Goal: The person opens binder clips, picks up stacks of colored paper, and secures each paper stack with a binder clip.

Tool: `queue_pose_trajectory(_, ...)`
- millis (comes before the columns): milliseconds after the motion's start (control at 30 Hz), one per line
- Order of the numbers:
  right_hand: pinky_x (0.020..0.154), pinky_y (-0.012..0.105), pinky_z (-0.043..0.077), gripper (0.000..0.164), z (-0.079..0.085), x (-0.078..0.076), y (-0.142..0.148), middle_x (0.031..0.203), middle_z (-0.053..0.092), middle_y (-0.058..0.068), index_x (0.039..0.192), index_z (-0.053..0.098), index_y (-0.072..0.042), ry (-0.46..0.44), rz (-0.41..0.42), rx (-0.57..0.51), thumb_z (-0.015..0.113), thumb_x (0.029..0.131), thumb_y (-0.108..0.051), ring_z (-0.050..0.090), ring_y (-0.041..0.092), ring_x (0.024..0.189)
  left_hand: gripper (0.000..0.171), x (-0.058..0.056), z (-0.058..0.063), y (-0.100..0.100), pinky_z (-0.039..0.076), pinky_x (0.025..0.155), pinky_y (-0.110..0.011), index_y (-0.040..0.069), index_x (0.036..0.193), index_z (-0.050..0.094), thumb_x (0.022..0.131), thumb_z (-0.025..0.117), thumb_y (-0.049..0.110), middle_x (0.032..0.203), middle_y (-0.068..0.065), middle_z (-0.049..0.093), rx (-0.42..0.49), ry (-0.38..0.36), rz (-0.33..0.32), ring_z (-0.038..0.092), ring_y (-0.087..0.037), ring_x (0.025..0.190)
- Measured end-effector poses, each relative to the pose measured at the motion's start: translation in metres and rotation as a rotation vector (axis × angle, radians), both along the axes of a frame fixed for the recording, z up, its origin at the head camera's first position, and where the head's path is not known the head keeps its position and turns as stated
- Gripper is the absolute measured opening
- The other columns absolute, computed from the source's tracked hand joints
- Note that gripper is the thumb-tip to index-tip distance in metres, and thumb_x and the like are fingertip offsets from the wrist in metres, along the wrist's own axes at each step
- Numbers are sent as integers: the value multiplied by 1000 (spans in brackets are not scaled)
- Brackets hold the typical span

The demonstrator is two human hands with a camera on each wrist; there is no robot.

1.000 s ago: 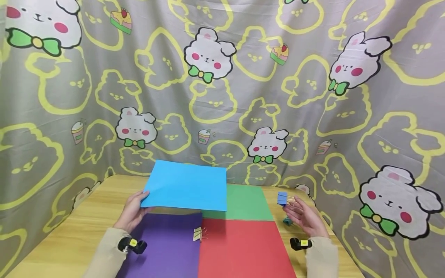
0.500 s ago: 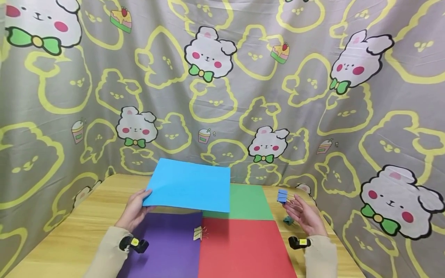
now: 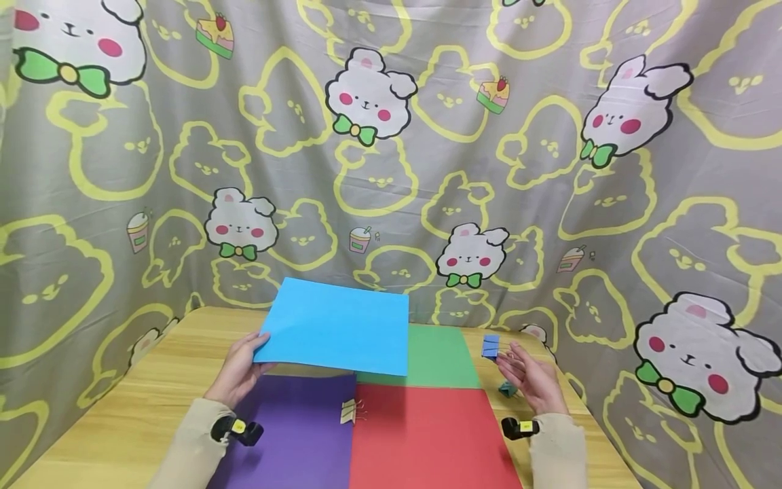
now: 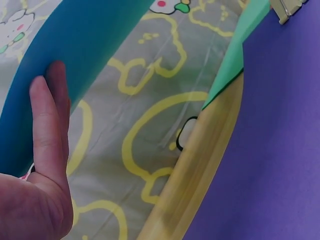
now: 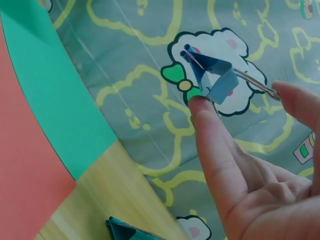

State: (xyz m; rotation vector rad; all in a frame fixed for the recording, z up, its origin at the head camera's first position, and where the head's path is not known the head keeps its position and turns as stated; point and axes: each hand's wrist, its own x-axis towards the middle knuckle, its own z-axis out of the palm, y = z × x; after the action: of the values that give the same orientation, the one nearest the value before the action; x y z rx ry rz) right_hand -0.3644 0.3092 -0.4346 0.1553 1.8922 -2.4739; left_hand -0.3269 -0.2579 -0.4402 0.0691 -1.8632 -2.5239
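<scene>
My left hand (image 3: 240, 369) pinches the left edge of a blue sheet of paper (image 3: 336, 327), thumb on top and fingers beneath. The sheet is held up above the table, tilted, overlapping a purple sheet (image 3: 293, 435) and a green sheet (image 3: 442, 356) in the head view. In my right hand (image 3: 536, 382) a blue binder clip (image 5: 220, 82) is pinched, thumb on its wire handle and fingertips at its body. Its jaws look shut with nothing between them. A cream binder clip (image 3: 348, 411) sits where the purple sheet meets a red sheet (image 3: 434, 435).
A dark green binder clip (image 3: 507, 388) lies on the wooden table (image 3: 122, 401) below my right hand, right of the red sheet. Behind the table hangs a grey patterned curtain (image 3: 391, 170), which also runs along both sides.
The blue sheet has shifted slightly to the right with my left hand. My right hand, still holding the blue binder clip, has moved a little to the left.
</scene>
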Motion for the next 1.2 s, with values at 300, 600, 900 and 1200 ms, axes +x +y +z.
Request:
queue_pose_trajectory(300,92,25,61,39,0,1,-3,94,80,0,128,59,-4,-2,-27,-29,64,104,-33,78,10,92,66,0,0,2,60,85,-19,-5,164,5,114,39,23,115,5,57,-6,9,8,68,0,93)
queue_pose_trajectory(600,91,28,62,42,1,0,-9,95,80,1,128,57,-1,11,-33,-25,65,103,-33,79,12,92,68,-1,0,5,59,88,-20,-4,164,3,114,39,25,133,-5,49,-13,15,-3,67,1,97)
queue_pose_trajectory(900,90,27,62,66,2,-2,-18,96,79,1,147,40,9,18,-19,-6,64,104,-34,78,11,94,68,0,0,8,60,86,-20,-6,163,3,114,38,24,125,-1,54,-12,26,-11,68,0,95)
queue_pose_trajectory(1200,91,28,62,72,4,-3,-27,97,79,2,150,37,11,19,-1,4,65,103,-36,78,10,92,65,-1,1,11,60,84,-20,-7,163,6,113,38,22,110,5,60,4,24,-11,69,-2,92)
